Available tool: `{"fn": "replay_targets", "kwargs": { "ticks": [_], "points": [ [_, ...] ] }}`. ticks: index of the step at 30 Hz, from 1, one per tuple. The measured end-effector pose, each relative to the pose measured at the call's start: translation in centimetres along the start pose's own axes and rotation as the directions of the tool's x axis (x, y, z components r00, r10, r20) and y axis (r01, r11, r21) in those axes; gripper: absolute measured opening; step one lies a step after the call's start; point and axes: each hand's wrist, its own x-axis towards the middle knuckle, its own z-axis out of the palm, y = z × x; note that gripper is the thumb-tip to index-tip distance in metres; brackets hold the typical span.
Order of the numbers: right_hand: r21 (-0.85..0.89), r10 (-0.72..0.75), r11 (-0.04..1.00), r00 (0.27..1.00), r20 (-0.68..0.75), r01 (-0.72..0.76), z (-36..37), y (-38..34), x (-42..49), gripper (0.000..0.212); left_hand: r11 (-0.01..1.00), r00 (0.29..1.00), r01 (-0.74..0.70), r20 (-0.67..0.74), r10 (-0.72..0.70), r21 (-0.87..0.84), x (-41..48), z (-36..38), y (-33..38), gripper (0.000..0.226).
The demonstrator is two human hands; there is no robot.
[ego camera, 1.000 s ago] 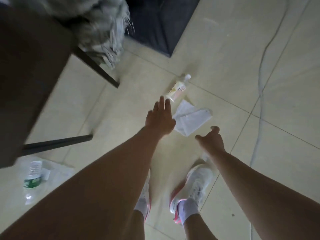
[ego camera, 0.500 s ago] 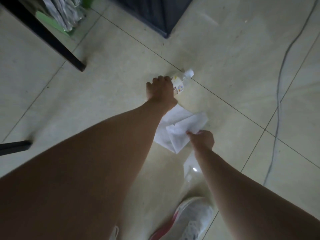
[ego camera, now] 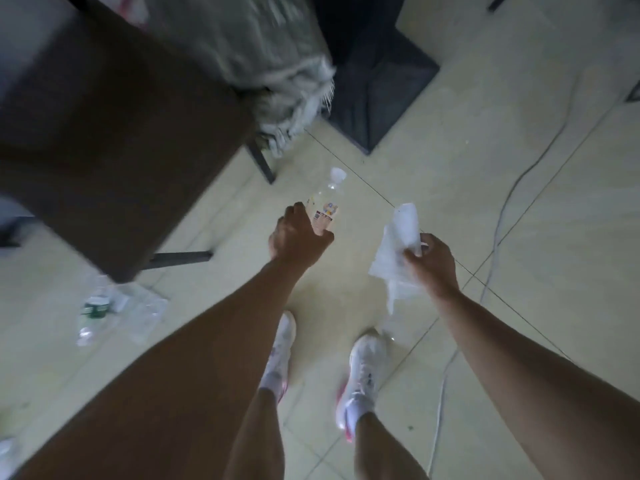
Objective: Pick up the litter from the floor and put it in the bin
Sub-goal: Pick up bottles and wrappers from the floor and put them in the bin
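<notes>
With our left hand gripping the bottle and our right hand pinching the tissue mid-frame, we should carry both binward (no bin shows), leaving the green-labelled bottle lower left.

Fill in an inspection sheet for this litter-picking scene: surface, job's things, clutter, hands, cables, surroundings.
Surface: pale tiled floor.
Job's things: labelled bottle and white paper, both lifted; green-labelled bottle and clear wrapper lying on the floor by the dark table; bin not seen.
Clutter: grey fabric heaped beside the dark table.
Hands: left hand grips the labelled bottle; right hand grips the white paper.
Cables: white cable across the floor, right side.
Surroundings: dark mat.
</notes>
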Motion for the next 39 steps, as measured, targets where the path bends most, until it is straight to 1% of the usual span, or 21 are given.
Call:
{"fn": "replay_targets", "kwargs": {
  "ticks": [1, 3, 4, 7, 10, 12, 14, 17, 20, 24, 25, 26, 28, 30, 32, 34, 35, 36, 37, 38, 39],
  "points": [
    [0.017, -0.016, 1.0, 0.999, 0.04, 0.015, -2.2, -3.1, -2.5, 0.009, 0.998, 0.999, 0.042, -0.006, -0.043, -0.039, -2.7, -3.4, 0.7, 0.065],
    [0.035, -0.067, 0.997, 0.991, 0.116, 0.063, -6.1, -8.9, -7.8, 0.027, 0.99, 0.994, 0.102, -0.028, -0.105, -0.092, -8.3, -9.9, 2.0, 0.065],
    [0.038, -0.1, 0.995, 0.983, 0.157, 0.095, -7.9, -11.5, -10.3, 0.029, 0.986, 0.991, 0.121, -0.045, -0.127, -0.112, -11.0, -12.8, 2.5, 0.065],
    [0.071, -0.191, 0.981, 0.94, 0.283, 0.178, -12.3, -18.2, -17.9, 0.014, 0.974, 0.977, 0.152, -0.123, -0.173, -0.167, -19.2, -20.6, 3.5, 0.064],
    [0.077, -0.285, 0.958, 0.897, 0.339, 0.275, -15.9, -23.2, -25.2, 0.017, 0.957, 0.944, 0.18, -0.234, -0.233, -0.226, -27.6, -27.0, 3.7, 0.061],
    [0.09, -0.347, 0.936, 0.854, 0.386, 0.34, -17.7, -26.1, -29.7, 0.018, 0.939, 0.909, 0.205, -0.303, -0.288, -0.276, -33.3, -30.4, 3.4, 0.057],
    [0.086, -0.415, 0.902, 0.799, 0.436, 0.422, -18.9, -28.6, -33.5, 0.024, 0.923, 0.869, 0.221, -0.366, -0.333, -0.315, -38.4, -32.9, 2.8, 0.053],
    [0.044, -0.492, 0.833, 0.702, 0.514, 0.552, -19.1, -31.9, -38.5, 0.015, 0.888, 0.806, 0.271, -0.417, -0.421, -0.372, -45.1, -35.3, 1.3, 0.051],
    [-0.004, -0.551, 0.728, 0.588, 0.592, 0.686, -17.3, -34.3, -43.5, 0.011, 0.827, 0.728, 0.327, -0.436, -0.529, -0.457, -51.2, -36.5, -1.1, 0.053],
    [-0.064, -0.586, 0.536, 0.425, 0.69, 0.842, -12.9, -35.4, -51.1, 0.011, 0.728, 0.597, 0.387, -0.448, -0.666, -0.566, -58.9, -36.3, -5.5, 0.054],
    [-0.054, -0.591, 0.49, 0.377, 0.713, 0.87, -11.7, -35.2, -53.1, 0.013, 0.697, 0.561, 0.401, -0.443, -0.7, -0.594, -60.8, -35.9, -6.7, 0.055],
    [-0.029, -0.598, 0.436, 0.313, 0.738, 0.9, -10.3, -34.8, -55.1, 0.017, 0.665, 0.526, 0.413, -0.434, -0.732, -0.622, -62.8, -35.3, -8.0, 0.055],
    [0.027, -0.585, 0.349, 0.194, 0.788, 0.937, -7.4, -33.6, -59.2, 0.029, 0.6, 0.462, 0.428, -0.406, -0.788, -0.676, -67.0, -33.8, -10.7, 0.056],
    [0.058, -0.541, 0.305, 0.122, 0.832, 0.95, -4.8, -31.7, -63.5, 0.037, 0.543, 0.406, 0.426, -0.384, -0.83, -0.723, -71.0, -31.8, -13.2, 0.055],
    [0.064, -0.485, 0.264, 0.075, 0.871, 0.962, -2.1, -29.4, -67.6, 0.034, 0.489, 0.356, 0.411, -0.359, -0.863, -0.769, -74.9, -29.5, -15.8, 0.054],
    [0.069, -0.406, 0.229, 0.031, 0.913, 0.971, 0.1, -26.8, -71.6, 0.021, 0.429, 0.304, 0.417, -0.322, -0.897, -0.801, -78.9, -27.3, -18.2, 0.052],
    [0.071, -0.358, 0.237, 0.019, 0.934, 0.969, 1.1, -25.4, -73.7, 0.019, 0.397, 0.277, 0.426, -0.301, -0.913, -0.813, -80.8, -26.2, -19.4, 0.052],
    [0.072, -0.31, 0.256, 0.012, 0.951, 0.964, 2.0, -24.0, -75.8, 0.01, 0.368, 0.25, 0.429, -0.283, -0.926, -0.825, -82.8, -25.2, -20.6, 0.051],
    [0.072, -0.291, 0.279, 0.013, 0.957, 0.958, 3.0, -22.7, -77.8, 0.018, 0.344, 0.228, 0.424, -0.269, -0.936, -0.838, -84.7, -24.3, -21.8, 0.05],
    [0.066, -0.283, 0.286, 0.019, 0.959, 0.956, 4.2, -21.4, -79.7, 0.038, 0.327, 0.21, 0.41, -0.261, -0.942, -0.852, -86.6, -23.5, -23.0, 0.049],
    [0.057, -0.298, 0.267, 0.026, 0.954, 0.962, 5.4, -20.3, -81.6, 0.048, 0.314, 0.196, 0.397, -0.254, -0.947, -0.862, -88.6, -22.8, -24.2, 0.049]
  ]
}}
